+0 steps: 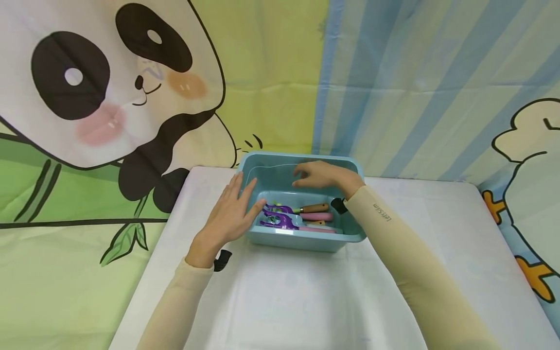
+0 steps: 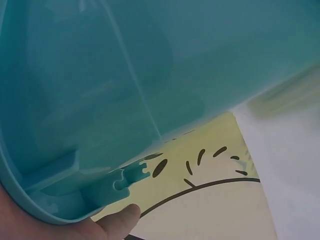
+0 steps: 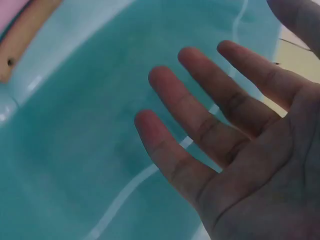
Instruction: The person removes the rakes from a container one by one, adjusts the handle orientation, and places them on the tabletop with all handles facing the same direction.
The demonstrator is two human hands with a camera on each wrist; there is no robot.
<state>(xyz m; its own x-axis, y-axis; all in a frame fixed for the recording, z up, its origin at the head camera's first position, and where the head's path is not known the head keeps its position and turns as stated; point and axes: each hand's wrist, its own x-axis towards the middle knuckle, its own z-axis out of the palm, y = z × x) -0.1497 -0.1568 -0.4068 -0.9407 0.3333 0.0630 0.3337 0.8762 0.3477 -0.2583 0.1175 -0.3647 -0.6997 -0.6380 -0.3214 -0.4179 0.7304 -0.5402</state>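
Note:
A light blue plastic tub (image 1: 293, 240) sits on the white table and contains several hand tools. One tool has a wooden handle (image 1: 314, 208); beside it lie pink handles (image 1: 317, 216) and purple curved parts (image 1: 282, 222), whose exact kind I cannot tell. My left hand (image 1: 229, 209) is at the tub's left side with fingers stretched out. In the left wrist view, a finger (image 2: 120, 222) shows by the tub's rim. Over the tub's inside, towards the back, is my right hand (image 1: 321, 176), its fingers spread and slightly bent, holding nothing.
White cloth covers the table (image 1: 288, 301) in front of the tub. Behind stands a printed curtain (image 1: 271, 73) with a panda and blue stripes. A black strap piece (image 1: 223, 260) is at the left wrist, another (image 1: 339, 205) at the right.

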